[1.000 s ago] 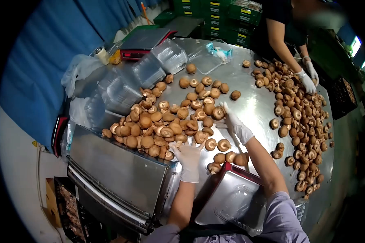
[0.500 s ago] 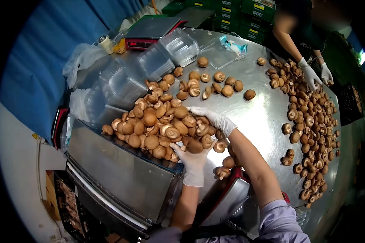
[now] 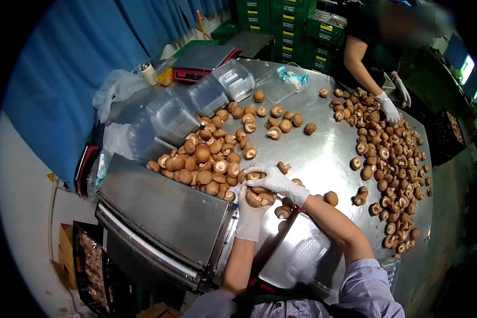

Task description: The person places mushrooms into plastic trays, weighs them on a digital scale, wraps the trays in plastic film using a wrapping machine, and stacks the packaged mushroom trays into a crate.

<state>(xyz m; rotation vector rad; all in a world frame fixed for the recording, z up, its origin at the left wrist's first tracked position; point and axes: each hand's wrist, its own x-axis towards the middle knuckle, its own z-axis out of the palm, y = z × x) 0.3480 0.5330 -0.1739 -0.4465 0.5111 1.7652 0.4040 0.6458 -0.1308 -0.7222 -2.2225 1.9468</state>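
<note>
My left hand (image 3: 250, 214), in a white glove, is cupped under a small cluster of shiitake mushrooms (image 3: 259, 199). From above, my gloved right hand (image 3: 278, 181) closes over the same cluster, so the mushrooms are gathered between both palms. A heap of brown shiitake (image 3: 202, 155) lies just left of my hands on the metal table. Nearer to me, below my right forearm, a clear plastic tray (image 3: 306, 250) rests on a red-edged scale (image 3: 278, 270). A few loose mushrooms (image 3: 330, 198) lie beside my right wrist.
Stacked clear trays (image 3: 169, 114) stand behind the heap, with another scale (image 3: 202, 59) beyond. At right, a co-worker's gloved hand (image 3: 388, 107) touches a long mushroom pile (image 3: 389, 159). Green crates (image 3: 286, 32) are stacked at the back. A metal box (image 3: 164, 206) borders the heap.
My hands have drawn closer together and toward me, away from the heap, with several mushrooms now between them. The view has shifted, and more of the near scale and its tray shows.
</note>
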